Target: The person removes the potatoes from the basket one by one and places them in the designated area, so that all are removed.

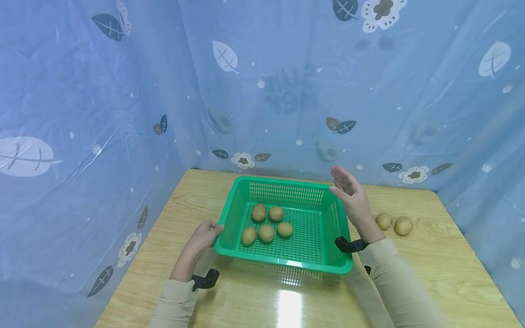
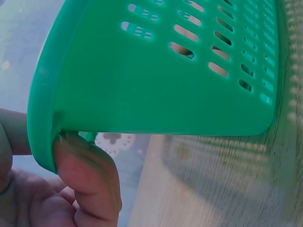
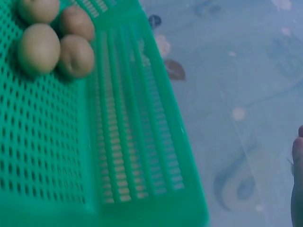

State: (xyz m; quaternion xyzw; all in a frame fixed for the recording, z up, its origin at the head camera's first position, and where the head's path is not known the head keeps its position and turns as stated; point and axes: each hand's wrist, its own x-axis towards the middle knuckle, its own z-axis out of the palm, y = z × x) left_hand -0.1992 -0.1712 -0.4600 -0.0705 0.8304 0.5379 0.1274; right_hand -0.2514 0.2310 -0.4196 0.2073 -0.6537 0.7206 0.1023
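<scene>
A green plastic basket [image 1: 283, 261] with slotted walls sits on the table, holding several potatoes [image 1: 266, 233] toward its left side. My left hand [image 1: 203, 236] pinches the left end of the basket's rim. In the left wrist view its fingers [image 2: 90, 177] curl under that rim [image 2: 41, 109]. Over the basket's right end is my right hand [image 1: 353, 198], raised with its fingers extended and holding nothing. The right wrist view looks down on the potatoes [image 3: 39, 49] in the basket, with only a sliver of a finger [image 3: 298, 175] at the right edge.
Two more potatoes [image 1: 404, 226] lie on the wooden table [image 1: 447, 269], right of the basket and beyond my right wrist. A blue patterned curtain [image 1: 287, 91] hangs along the table's back and sides. Each wrist wears a black strap mount [image 1: 206, 279].
</scene>
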